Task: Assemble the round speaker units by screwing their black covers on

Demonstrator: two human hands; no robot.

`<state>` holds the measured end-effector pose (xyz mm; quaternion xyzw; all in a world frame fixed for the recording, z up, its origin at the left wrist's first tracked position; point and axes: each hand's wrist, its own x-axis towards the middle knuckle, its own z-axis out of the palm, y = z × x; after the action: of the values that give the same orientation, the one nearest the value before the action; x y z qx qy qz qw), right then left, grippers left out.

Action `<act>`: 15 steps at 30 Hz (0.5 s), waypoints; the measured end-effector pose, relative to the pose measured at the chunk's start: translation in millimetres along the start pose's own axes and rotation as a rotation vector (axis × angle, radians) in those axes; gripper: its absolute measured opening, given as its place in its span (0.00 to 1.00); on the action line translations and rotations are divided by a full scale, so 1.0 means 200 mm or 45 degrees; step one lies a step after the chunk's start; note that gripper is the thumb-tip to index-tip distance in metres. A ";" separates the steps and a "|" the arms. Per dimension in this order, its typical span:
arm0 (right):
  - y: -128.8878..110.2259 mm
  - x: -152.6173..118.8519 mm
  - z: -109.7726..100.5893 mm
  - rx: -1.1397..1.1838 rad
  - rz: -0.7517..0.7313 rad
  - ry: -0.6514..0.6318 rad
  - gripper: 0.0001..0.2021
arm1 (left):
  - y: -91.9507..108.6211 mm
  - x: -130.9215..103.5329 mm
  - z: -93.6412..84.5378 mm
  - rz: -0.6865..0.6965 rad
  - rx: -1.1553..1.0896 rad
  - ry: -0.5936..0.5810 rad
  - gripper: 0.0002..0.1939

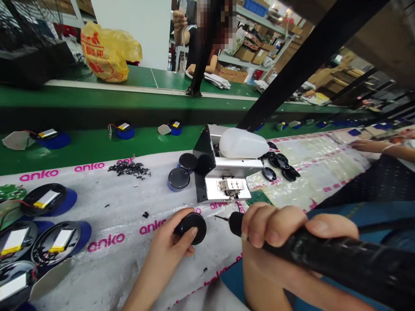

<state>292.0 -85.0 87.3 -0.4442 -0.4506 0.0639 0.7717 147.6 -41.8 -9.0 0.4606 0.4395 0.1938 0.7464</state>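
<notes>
- Shelves of cartons [244, 54] rise beyond a green conveyor [87, 140] running past the far edge of a bench [123, 209] sheeted in wrinkled, glossy plastic.
- By the bench's near edge, the left hand [171, 236] grips a smooth black disc [195, 221] between thumb and fingers.
- The right hand [285, 229] wraps a thick black driver [343, 259], its slender tip [221, 218] apart from the disc.
- The step looks like driver work; closing in calls for steady alignment.
- Round blue-and-black housings [73, 203] crowd the left edge.
</notes>
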 end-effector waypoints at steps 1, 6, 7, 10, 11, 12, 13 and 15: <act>0.00 -0.01 0.01 -0.005 -0.015 0.027 0.19 | -0.01 0.00 0.00 0.009 -0.004 -0.009 0.28; -0.08 -0.08 -0.01 -0.074 -0.016 0.198 0.11 | -0.01 0.00 0.01 0.008 -0.018 0.014 0.27; -0.08 -0.09 -0.02 -0.071 -0.002 0.146 0.10 | -0.01 0.00 0.02 0.017 -0.013 0.043 0.26; -0.08 -0.14 -0.05 -0.029 0.014 -0.001 0.10 | 0.03 0.02 0.04 0.029 -0.007 0.132 0.24; -0.07 -0.16 -0.06 -0.012 0.004 -0.005 0.11 | 0.04 0.02 0.04 0.021 -0.011 0.144 0.23; -0.06 -0.17 -0.05 0.006 -0.003 0.002 0.11 | 0.06 0.03 0.04 0.005 -0.021 0.143 0.23; -0.04 -0.17 -0.05 0.027 -0.001 0.010 0.12 | 0.07 0.05 0.04 -0.016 -0.034 0.127 0.22; 0.00 -0.17 -0.02 0.074 -0.029 0.028 0.14 | 0.09 0.06 0.03 -0.048 -0.052 0.083 0.21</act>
<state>275.2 -104.9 65.2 -0.4170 -0.4450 0.0632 0.7900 162.2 -27.1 2.6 0.4306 0.4681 0.2036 0.7443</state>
